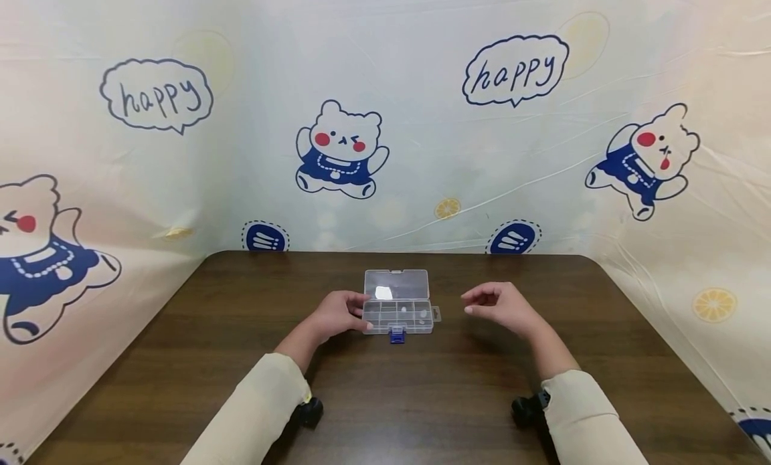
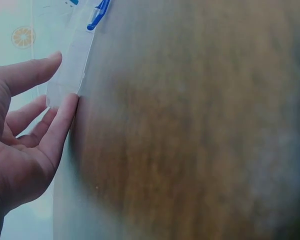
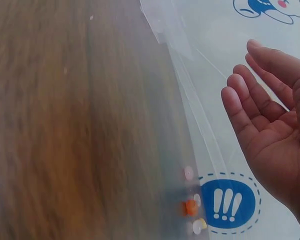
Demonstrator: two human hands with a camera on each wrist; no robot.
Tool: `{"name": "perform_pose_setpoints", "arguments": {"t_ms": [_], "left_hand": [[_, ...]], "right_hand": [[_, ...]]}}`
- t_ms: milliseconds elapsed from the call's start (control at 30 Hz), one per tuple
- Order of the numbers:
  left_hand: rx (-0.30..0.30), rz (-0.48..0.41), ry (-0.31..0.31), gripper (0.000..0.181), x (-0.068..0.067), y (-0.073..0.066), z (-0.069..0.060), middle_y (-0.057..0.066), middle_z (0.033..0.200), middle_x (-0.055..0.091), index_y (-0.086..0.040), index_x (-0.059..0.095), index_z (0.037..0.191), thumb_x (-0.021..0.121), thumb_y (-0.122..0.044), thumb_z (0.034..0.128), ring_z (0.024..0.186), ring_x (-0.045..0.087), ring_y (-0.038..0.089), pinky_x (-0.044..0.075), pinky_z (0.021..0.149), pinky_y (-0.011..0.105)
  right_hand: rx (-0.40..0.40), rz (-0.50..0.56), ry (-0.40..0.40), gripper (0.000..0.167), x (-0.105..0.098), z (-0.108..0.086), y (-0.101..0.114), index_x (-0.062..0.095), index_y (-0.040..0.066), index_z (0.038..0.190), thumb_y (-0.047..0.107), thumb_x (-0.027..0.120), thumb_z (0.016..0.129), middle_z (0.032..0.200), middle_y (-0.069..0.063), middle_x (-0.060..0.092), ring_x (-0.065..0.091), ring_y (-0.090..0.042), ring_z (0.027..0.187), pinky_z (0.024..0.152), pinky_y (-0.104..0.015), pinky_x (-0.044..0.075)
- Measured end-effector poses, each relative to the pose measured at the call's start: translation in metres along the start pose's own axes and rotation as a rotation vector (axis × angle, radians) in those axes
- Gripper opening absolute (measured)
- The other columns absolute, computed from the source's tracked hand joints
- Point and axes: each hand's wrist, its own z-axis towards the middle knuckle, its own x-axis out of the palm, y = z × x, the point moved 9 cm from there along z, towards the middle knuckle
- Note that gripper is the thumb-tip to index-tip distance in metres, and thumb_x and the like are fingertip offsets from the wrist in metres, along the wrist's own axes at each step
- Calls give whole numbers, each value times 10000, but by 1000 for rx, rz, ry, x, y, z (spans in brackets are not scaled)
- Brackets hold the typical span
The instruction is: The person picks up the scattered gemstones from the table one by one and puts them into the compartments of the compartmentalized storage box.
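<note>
Toward the far edge of the tabletop (image 1: 181,375), the clear compartment box (image 1: 388,316) is pinched at its left end by the left hand (image 1: 336,314); beyond its right end, the right hand (image 1: 504,310) is held apart, grip loosely spread, fingers slightly bent.

My left hand (image 1: 334,316) hides a bit of the clear box (image 1: 415,329) on its left side. The white bits (image 1: 423,314) in its right part are too tiny to name. The table (image 2: 190,125) looks blurry from both wrists.
</note>
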Motion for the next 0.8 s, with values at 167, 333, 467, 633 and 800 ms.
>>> {"name": "perform_pose_setpoints", "arguments": {"t_ms": [167, 333, 467, 633, 800], "left_hand": [[8, 6, 1, 615, 0, -2, -1, 68, 1015, 640, -71, 637, 1269, 875, -67, 701, 923, 574, 226, 535, 794, 308], [-1, 2, 1, 610, 0, 0, -1, 66, 1012, 640, -74, 638, 1267, 874, -72, 704, 922, 574, 226, 539, 802, 311], [3, 3, -1, 607, 0, 0, 0, 63, 1006, 640, -77, 645, 1258, 880, -78, 697, 918, 573, 222, 537, 792, 311], [8, 4, -6, 611, 0, 0, 0, 61, 1003, 640, -75, 644, 1257, 882, -77, 694, 914, 575, 220, 537, 779, 309], [8, 3, -15, 614, 0, -1, 0, 60, 1002, 643, -66, 642, 1256, 883, -68, 691, 914, 580, 216, 535, 773, 304]], "right_hand": [[15, -27, -2, 303, -8, -5, -1, 709, 32, 1114, 187, 764, 859, 994, -62, 683, 578, -237, 863, 718, -333, 522], [52, -31, -2, 300, -15, -9, -7, 695, 39, 1142, 165, 746, 874, 992, -94, 669, 564, -267, 851, 574, -414, 518], [70, -21, 3, 327, -20, -14, -10, 687, 52, 1155, 185, 758, 865, 971, -92, 659, 560, -257, 840, 549, -441, 514], [47, 13, 5, 368, -26, -20, -10, 687, 42, 1148, 191, 792, 829, 966, -139, 664, 590, -277, 827, 599, -480, 540], [15, 30, 1, 379, -33, -24, -13, 681, 27, 1148, 168, 801, 817, 995, -193, 656, 612, -376, 787, 640, -488, 559]]}}
